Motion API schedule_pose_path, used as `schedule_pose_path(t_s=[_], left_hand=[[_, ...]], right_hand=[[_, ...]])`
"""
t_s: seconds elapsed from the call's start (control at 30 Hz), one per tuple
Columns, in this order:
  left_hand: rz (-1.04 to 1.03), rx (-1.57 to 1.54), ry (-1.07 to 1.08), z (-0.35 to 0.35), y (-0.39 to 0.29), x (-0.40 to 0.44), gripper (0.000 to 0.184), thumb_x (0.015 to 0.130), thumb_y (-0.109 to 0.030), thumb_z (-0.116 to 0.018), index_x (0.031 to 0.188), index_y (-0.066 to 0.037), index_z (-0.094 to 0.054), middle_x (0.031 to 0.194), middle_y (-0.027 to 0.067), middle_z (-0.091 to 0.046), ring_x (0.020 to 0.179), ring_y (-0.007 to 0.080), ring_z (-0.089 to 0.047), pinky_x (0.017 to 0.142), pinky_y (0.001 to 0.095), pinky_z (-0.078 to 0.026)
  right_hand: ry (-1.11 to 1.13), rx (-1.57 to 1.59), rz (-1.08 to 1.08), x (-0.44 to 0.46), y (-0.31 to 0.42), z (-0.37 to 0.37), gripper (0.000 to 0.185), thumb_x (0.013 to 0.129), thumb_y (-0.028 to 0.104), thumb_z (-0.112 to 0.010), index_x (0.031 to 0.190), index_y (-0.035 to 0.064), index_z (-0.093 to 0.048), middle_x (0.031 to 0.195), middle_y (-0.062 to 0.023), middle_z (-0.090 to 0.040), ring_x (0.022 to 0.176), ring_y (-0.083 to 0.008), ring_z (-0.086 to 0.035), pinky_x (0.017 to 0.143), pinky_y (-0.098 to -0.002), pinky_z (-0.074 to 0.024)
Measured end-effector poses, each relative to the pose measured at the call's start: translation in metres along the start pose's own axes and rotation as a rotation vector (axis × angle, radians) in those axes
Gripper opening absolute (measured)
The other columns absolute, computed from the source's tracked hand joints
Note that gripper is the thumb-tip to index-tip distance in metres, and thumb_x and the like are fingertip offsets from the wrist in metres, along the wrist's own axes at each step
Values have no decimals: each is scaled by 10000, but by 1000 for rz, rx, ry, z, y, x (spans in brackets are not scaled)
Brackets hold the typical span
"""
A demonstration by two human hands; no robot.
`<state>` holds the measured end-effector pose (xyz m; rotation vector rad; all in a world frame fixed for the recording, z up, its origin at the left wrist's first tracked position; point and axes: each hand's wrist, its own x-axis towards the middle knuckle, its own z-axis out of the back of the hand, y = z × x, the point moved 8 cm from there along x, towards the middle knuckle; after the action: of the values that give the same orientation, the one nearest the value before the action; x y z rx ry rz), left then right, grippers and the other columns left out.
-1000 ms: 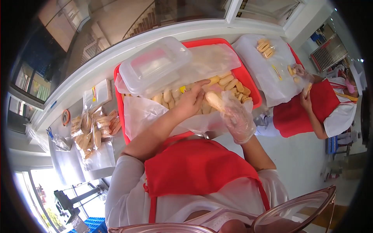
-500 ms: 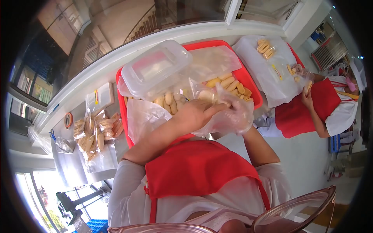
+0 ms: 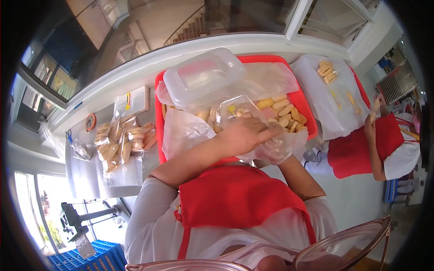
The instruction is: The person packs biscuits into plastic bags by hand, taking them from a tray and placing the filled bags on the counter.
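Note:
My bare left hand (image 3: 246, 135) is closed on a clear plastic bag (image 3: 233, 107) with finger-shaped biscuits in it, above the front of a red crate (image 3: 308, 114). Close against it is my right hand (image 3: 276, 148), in a clear plastic glove; its fingers are mostly hidden behind the left hand. Loose finger biscuits (image 3: 284, 109) fill the crate around both hands. Plastic sheeting (image 3: 184, 133) lines the crate, and a translucent plastic tub (image 3: 203, 77) rests over its back left part.
Filled biscuit bags (image 3: 113, 144), an orange tape roll (image 3: 91, 122) and blue-handled scissors (image 3: 68, 136) lie on the left table. At right, a sheet-covered crate (image 3: 312, 90) bears a biscuit pack (image 3: 326, 72). A co-worker in a red apron (image 3: 361, 147) stands beside it. A window (image 3: 253, 16) runs along the back.
My view has shifted, so the crate sits further right and lower. My hands have drawn closer together, and the bag now shows more plainly above my left hand. The co-worker's hands have lifted from the sheet.

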<state>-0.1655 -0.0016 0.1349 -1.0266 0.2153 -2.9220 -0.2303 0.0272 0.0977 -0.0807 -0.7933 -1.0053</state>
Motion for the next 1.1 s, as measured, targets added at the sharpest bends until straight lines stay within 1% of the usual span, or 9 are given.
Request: schedule_pose_path(t_s=[0.07,0.17,0.27,0.37,0.47,0.57,0.67,0.9,1.1], left_hand=[[-2,-1,49,-5,0,-4,445,686,-55,-544,1114,-171,-503,753,28,-569,687,179,-562,651,307,-407],[1,-2,117,-15,0,-13,452,691,-61,-535,1126,-175,-498,777,26,-573,697,173,-561,646,305,-401],[-24,-17,126,-25,-4,-25,446,688,-71,-538,1122,-167,-503,780,23,-571,690,171,-554,637,306,-382],[-22,-37,42,-18,-4,-28,418,681,-89,-553,1092,-160,-525,763,5,-569,675,159,-541,644,304,-357],[33,-16,-54,-4,3,-24,384,673,-100,-570,1052,-162,-551,740,-20,-565,672,145,-526,659,302,-337],[63,57,-84,17,6,-10,367,669,-97,-576,1028,-171,-565,719,-43,-559,684,137,-512,680,300,-333],[-5,18,-1,14,4,-4,364,673,-93,-573,1026,-181,-567,722,-52,-554,702,135,-507,704,300,-336],[-79,32,115,9,-7,-8,388,670,-91,-557,1046,-186,-562,782,-40,-559,729,139,-508,715,304,-346],[-85,29,72,1,-12,-16,425,637,-121,-588,1056,-183,-557,775,-40,-553,733,135,-502,694,307,-346]], right_hand=[[97,-120,32,5,3,-6,256,674,69,-561,929,51,-554,916,-98,-536,810,-320,-509,729,-390,-403],[186,204,-293,-1,-34,-28,300,706,115,-547,994,36,-523,943,-101,-542,830,-293,-533,711,-367,-420],[-213,1347,-930,-31,-63,-55,303,726,94,-517,1023,32,-502,955,-104,-537,848,-244,-546,681,-316,-433],[-406,1802,-1062,-23,-41,-56,278,732,25,-483,1010,38,-493,952,-98,-528,833,-192,-545,681,-252,-436],[-479,1393,-793,-40,-49,-55,302,747,16,-472,1049,37,-467,945,-83,-524,847,-200,-537,747,-264,-433],[1,495,-274,-5,-9,-37,336,817,87,-481,1141,27,-416,950,-73,-513,945,-175,-501,812,-293,-413],[81,160,-21,13,6,-42,348,813,87,-490,1147,27,-411,955,-76,-514,931,-173,-510,792,-293,-423],[-122,956,-653,5,-49,-75,378,804,84,-510,1161,26,-402,969,-85,-518,896,-169,-529,745,-293,-446],[-369,1300,-824,-8,-65,-97,405,796,83,-527,1173,25,-394,980,-92,-521,867,-165,-545,705,-293,-466]])
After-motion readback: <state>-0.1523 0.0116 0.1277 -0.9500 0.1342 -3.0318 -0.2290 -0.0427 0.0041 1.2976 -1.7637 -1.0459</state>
